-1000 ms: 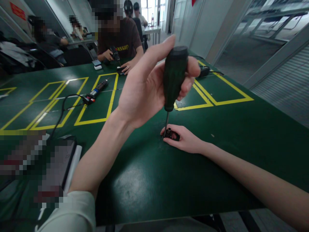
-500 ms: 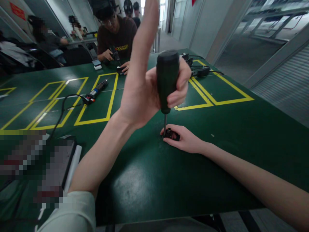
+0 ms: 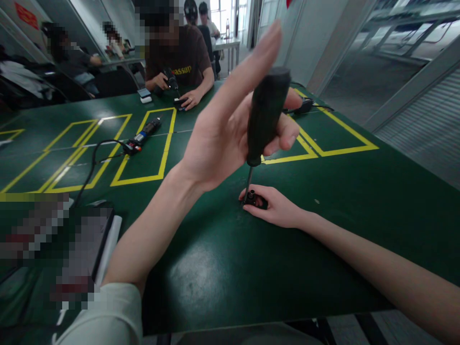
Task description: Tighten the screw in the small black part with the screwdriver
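Observation:
My left hand [image 3: 219, 139] has its fingers curled loosely round the dark handle of a screwdriver [image 3: 268, 115], the thumb stretched up and off it. The screwdriver leans, its top tilted to the right, and its thin shaft runs down to a small black part [image 3: 251, 197]. The tip meets the part's left end; what lies right under it is too small to make out. My right hand [image 3: 275, 203] pinches this part against the table between thumb and fingers. A short round post sticks up from the part, whose underside is hidden.
A corded electric screwdriver [image 3: 143, 136] lies on the green table [image 3: 305, 268] to the left, near yellow tape outlines. Blurred-out phone-like devices [image 3: 84, 249] sit at the near left. Across the table, a co-worker [image 3: 179, 62] holds a power tool. Black cables [image 3: 304, 105] lie at the back right.
The screwdriver's handle has tipped to the right. My left hand has turned with it, its thumb swinging rightward and its fingers loosening. My right hand and the black part have stayed put.

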`<state>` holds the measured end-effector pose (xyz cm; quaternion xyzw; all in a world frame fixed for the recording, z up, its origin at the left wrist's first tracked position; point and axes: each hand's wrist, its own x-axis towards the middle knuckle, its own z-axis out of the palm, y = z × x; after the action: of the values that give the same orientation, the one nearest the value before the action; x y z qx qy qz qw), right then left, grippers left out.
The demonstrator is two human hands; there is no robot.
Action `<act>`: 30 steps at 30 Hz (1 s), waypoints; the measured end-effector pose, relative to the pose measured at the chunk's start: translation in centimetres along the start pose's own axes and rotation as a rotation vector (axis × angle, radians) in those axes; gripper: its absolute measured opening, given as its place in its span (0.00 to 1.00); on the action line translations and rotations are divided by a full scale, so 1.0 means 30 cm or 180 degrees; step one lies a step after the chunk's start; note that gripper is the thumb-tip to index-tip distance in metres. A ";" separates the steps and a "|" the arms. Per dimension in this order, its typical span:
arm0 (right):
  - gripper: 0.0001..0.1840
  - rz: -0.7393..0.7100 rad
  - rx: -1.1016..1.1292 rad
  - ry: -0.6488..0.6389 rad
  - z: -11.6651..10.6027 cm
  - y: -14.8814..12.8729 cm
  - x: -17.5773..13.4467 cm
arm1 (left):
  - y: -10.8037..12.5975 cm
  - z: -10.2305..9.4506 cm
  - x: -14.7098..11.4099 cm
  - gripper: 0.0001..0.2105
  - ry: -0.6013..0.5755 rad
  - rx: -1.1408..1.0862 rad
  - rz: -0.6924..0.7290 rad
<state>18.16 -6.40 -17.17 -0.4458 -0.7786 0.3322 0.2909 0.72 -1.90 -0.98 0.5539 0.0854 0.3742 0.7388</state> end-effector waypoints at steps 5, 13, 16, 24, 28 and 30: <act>0.09 -0.0037 -0.0039 0.0004 -0.003 0.005 0.001 | 0.008 -0.002 -0.001 0.31 -0.0051 -0.0074 0.0093; 0.11 0.0028 -0.0036 -0.0005 -0.002 0.002 -0.003 | -0.009 -0.004 -0.005 0.16 -0.0089 -0.0005 0.0150; 0.11 -0.0011 -0.0035 0.0039 -0.001 0.004 -0.005 | -0.014 0.013 -0.004 0.24 0.0000 -0.0060 0.0216; 0.10 -0.0068 0.0000 0.0067 -0.007 -0.003 -0.002 | -0.007 -0.006 0.003 0.11 0.0111 -0.0055 -0.0045; 0.11 -0.0019 -0.0025 0.0032 -0.007 -0.001 -0.004 | -0.016 -0.012 0.002 0.15 0.0000 0.0098 0.0061; 0.11 -0.0012 -0.0046 0.0011 -0.007 0.002 -0.004 | -0.012 -0.007 0.002 0.24 -0.0002 0.0128 -0.0047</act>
<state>18.39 -6.42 -17.11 -0.4470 -0.7813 0.3252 0.2897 0.81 -1.75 -1.37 0.5682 0.0968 0.3667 0.7303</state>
